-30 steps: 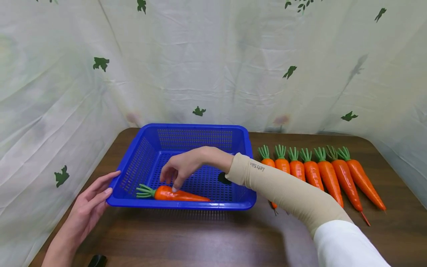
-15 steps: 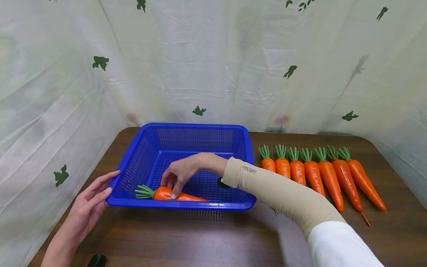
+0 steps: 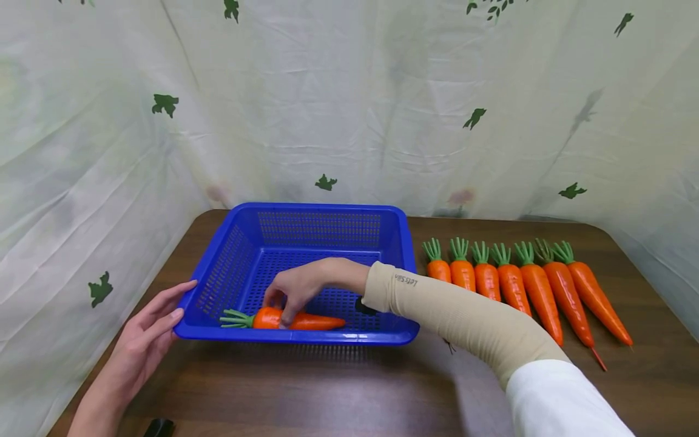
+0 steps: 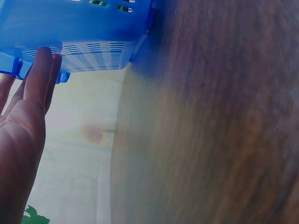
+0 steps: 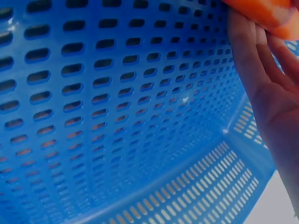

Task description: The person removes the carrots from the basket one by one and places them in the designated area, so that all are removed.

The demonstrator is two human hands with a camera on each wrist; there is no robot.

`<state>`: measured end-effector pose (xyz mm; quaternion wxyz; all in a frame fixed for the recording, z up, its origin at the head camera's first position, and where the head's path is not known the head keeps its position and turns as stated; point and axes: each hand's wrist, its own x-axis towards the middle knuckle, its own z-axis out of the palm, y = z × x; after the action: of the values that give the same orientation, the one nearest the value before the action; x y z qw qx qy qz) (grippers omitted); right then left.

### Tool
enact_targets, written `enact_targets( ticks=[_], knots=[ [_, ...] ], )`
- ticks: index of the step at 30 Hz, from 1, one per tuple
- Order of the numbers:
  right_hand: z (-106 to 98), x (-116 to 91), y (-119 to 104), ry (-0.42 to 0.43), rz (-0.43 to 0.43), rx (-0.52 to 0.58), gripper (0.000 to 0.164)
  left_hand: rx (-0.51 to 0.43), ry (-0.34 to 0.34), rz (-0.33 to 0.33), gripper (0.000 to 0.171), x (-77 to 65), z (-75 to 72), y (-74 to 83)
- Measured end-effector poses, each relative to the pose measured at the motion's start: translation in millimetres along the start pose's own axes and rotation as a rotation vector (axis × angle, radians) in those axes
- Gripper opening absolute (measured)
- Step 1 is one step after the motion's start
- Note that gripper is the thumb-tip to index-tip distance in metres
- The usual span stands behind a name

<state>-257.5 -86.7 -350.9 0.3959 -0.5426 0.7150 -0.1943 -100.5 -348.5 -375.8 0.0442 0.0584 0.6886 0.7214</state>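
A blue plastic basket [image 3: 322, 209] with slotted walls stands on the left half of the table. Inside, along its near wall, lies an orange carrot [image 3: 319, 322] with green stem stubs pointing left. My right hand [image 3: 297, 288] reaches into the basket and grips the carrot's thick part, thumb on the near side and fingers on the far side. The right wrist view shows those fingers against the carrot [image 5: 266, 11]. At the basket's left near corner, my left hand [image 3: 144, 337] touches the rim; the left wrist view has its straight fingers [image 4: 38, 77] along the outer wall.
Right of the basket, several carrots [image 3: 540, 294] lie side by side, stems toward the back; my right sleeve [image 3: 453, 318] covers parts of some. A black object [image 3: 160, 426] sits at the front left edge. A pale leaf-patterned curtain [image 3: 349, 109] hangs behind the brown table [image 3: 306, 388].
My right hand has lowered onto the carrot and its thumb has come round the near side. The carrot's tip now shows a little higher above the near rim. The left hand stays put.
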Motion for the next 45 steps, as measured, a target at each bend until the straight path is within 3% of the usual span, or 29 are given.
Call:
enact_targets(
  ticks=[6,14,21,27,36,45],
  knots=[
    [-1,-3,0,0.033,0.026,0.042,0.029,-0.002,-0.003,0.012,0.047,0.3,-0.6,-0.8],
    [-6,-6,0,0.050,-0.013,0.058,0.029,0.008,-0.001,0.002,0.047,0.3,-1.2,-1.2],
    [-13,-11,1,0.088,-0.054,0.065,0.028,-0.052,-0.044,0.070,0.046,1.8,0.1,-0.2],
    [-20,-19,-4,0.133,-0.064,0.089,0.036,-0.051,-0.039,0.066,0.046,1.7,-0.1,-1.3],
    [-28,-40,-12,0.260,-0.142,0.080,0.041,-0.013,-0.012,0.004,0.047,2.5,-2.4,-2.4],
    [-28,-58,-20,0.346,-0.227,0.111,0.042,-0.024,-0.017,-0.005,0.047,2.5,-4.1,-4.6]
  ],
)
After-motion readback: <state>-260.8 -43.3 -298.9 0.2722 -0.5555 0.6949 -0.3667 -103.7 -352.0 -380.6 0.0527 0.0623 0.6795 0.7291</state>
